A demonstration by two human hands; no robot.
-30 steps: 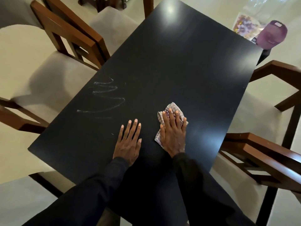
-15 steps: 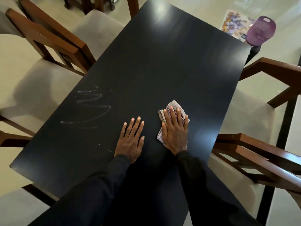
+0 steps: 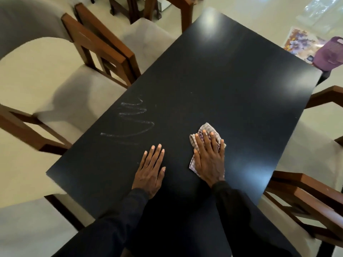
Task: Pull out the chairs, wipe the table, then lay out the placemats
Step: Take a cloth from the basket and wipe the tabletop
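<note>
Little has moved since the earlier frame: my view has swung a bit, but both hands lie on the table (image 3: 232, 80) much as they did. My left hand (image 3: 149, 171) rests palm down on the dark top, fingers straight and close together, holding nothing. My right hand (image 3: 209, 160) presses flat on the cloth (image 3: 205, 127), fingers straight and slightly apart. The one cloth sits in the near right part of the top, well in from the right edge, with bare surface running ahead of it to the far edge. One chalky zigzag mark (image 3: 130, 123) lies left of the cloth, ahead of my left hand, close to the left edge.

Chairs stand along both long sides, apart from the edges. I count two seats on the left, near (image 3: 61, 93) and far (image 3: 146, 36), and two wooden frames on the right, near (image 3: 306, 197) and far (image 3: 324, 97). Past the far right corner lie one floral sheet (image 3: 300, 41) and one purple basket (image 3: 330, 54), side by side. Whether the sheet is a placemat I cannot tell.
</note>
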